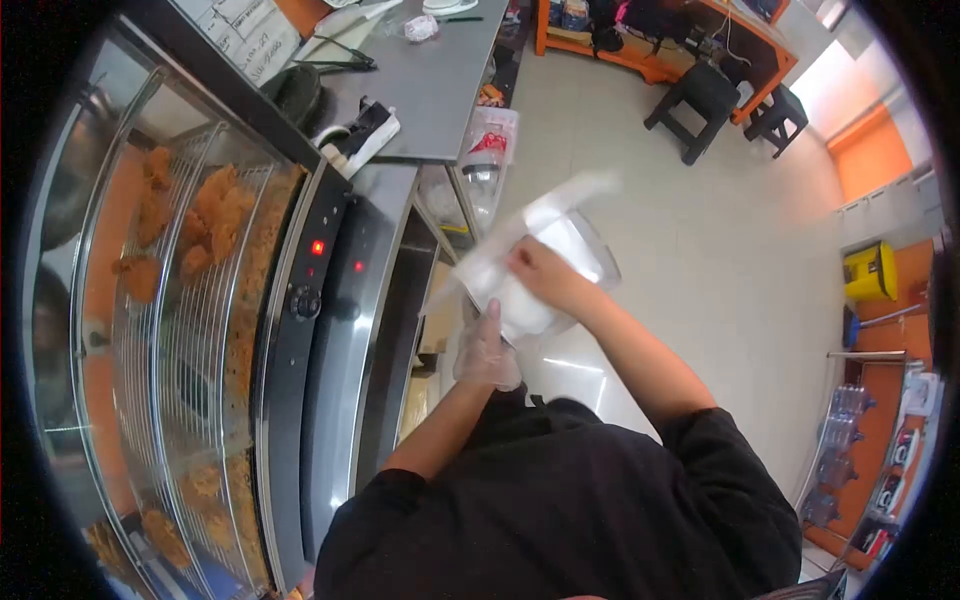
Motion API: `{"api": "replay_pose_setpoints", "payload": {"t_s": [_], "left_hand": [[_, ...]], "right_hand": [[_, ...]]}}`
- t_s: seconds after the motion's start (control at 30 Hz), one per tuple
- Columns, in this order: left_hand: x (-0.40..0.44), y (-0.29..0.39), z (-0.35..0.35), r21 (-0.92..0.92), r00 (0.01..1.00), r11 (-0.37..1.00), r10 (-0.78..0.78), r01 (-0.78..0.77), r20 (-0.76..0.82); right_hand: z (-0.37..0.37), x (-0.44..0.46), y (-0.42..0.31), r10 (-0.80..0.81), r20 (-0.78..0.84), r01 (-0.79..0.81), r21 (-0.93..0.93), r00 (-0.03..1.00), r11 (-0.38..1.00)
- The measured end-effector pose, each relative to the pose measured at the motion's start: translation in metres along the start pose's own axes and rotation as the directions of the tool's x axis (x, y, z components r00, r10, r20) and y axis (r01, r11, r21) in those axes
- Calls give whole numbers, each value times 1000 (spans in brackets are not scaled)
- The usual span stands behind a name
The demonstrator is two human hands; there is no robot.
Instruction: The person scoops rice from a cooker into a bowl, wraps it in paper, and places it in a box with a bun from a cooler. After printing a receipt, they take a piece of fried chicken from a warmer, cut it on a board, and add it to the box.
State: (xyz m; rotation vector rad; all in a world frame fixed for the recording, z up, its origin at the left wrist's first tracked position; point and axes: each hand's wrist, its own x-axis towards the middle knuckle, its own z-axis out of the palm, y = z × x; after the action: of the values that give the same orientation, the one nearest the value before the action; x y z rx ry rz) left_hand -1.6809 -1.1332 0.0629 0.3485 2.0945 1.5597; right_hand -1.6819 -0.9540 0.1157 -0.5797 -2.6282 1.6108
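My left hand (pixel 487 352), in a clear plastic glove, is at the near left edge of a shiny tray or container (pixel 592 250), its fingers partly hidden. My bare right hand (pixel 538 270) is closed at a white sheet (pixel 500 240), which is blurred by motion and slants over the tray. Whether the sheet is paper or a thin lid cannot be made out. Something white lines the inside of the tray.
A glass warmer (pixel 285 330) with fried pieces (pixel 215 215) on wire racks stands at the left. Beyond it is a grey counter (pixel 430 80) with a tape dispenser (pixel 365 135). Black stools (pixel 700 105) stand at the upper right, shelves (pixel 870 450) at the right.
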Motion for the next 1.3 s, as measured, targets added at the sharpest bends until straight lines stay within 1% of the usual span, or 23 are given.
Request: {"api": "replay_pose_setpoints", "payload": {"t_s": [0.07, 0.1, 0.13, 0.3, 0.43, 0.5, 0.57, 0.6, 0.63, 0.67, 0.7, 0.73, 0.77, 0.83, 0.9, 0.97, 1.03, 1.07, 1.13, 1.17, 1.23, 1.27, 1.3], "left_hand": [[43, -13, 2, -21, 982, 986, 161, -163, -97], [68, -26, -1, -474, 992, 872, 125, -122, -25], [86, -14, -1, -478, 990, 867, 137, -140, -42], [162, 83, 2, -895, 979, 446, -194, 25, -69], [257, 115, 28, -792, 931, 583, -157, -181, -328], [315, 127, 42, -927, 905, 229, -243, -297, -350], [365, 112, 41, -868, 946, 480, -321, 129, -37], [388, 117, 49, -797, 965, 575, -45, -186, -258], [463, 20, 75, -830, 979, 557, -176, 17, -98], [475, -44, 102, -779, 967, 575, 97, -249, -237], [451, 31, 78, -768, 920, 576, -389, 279, 43], [417, 38, 68, -861, 963, 476, 263, -182, -58], [414, -23, 69, -851, 899, 487, 436, -198, 39], [328, 30, 38, -687, 946, 709, 88, 161, 312], [261, 64, 5, -710, 938, 676, 82, 195, 336], [228, -3, 3, -732, 973, 641, -141, 232, 184], [138, 54, -42, -627, 983, 758, -165, 179, 82], [107, 39, -46, -569, 977, 822, -115, -8, -180], [48, 25, -47, -317, 769, 905, 18, -285, -639], [20, 31, -64, -547, 750, 826, -276, -136, -602], [-17, 21, -61, -504, 419, 755, -331, -420, -845], [-45, 30, -54, -417, 350, 808, -280, -417, -894], [-61, 67, -49, -467, 287, 764, -372, -446, -883]], "right_hand": [[4, 36, -2, -61, 44, 66, -106, 997, 992], [1, 42, -11, -221, -93, 187, -288, 971, 939], [-6, 53, -22, -406, -195, 277, -474, 893, 836], [-68, 125, -41, -154, 213, 227, -382, 965, 896], [-90, 239, -38, -184, 214, 262, -438, 960, 860], [-103, 290, -51, -262, 220, 341, -542, 940, 768], [-112, 334, -64, -297, 302, 420, -734, 906, 533], [-110, 358, -46, -357, 316, 474, -661, 879, 582], [-103, 395, -8, -569, 273, 605, -580, 775, 546], [-106, 414, -16, -621, 278, 656, -529, 733, 538], [-108, 435, -14, -704, 282, 734, -468, 652, 492], [-108, 453, -15, -739, 284, 764, -458, 611, 456], [-112, 465, -17, -760, 299, 803, -377, 577, 462], [-116, 493, -24, -771, 369, 854, -218, 520, 472], [-123, 506, -29, -785, 387, 875, -256, 483, 412], [-124, 507, -35, -775, 410, 871, -322, 481, 370], [-113, 503, -23, -838, 83, 826, -244, 540, 508], [-110, 504, -19, -832, 123, 828, -254, 541, 501], [-107, 510, -18, -825, -77, 807, -176, 559, 563], [-107, 510, -24, -822, -102, 797, -204, 561, 569], [-100, 504, -49, -815, -147, 775, -252, 561, 579], [-100, 499, -57, -806, -165, 756, -280, 569, 592], [-98, 517, -48, -877, -187, 821, -307, 443, 481]]}}
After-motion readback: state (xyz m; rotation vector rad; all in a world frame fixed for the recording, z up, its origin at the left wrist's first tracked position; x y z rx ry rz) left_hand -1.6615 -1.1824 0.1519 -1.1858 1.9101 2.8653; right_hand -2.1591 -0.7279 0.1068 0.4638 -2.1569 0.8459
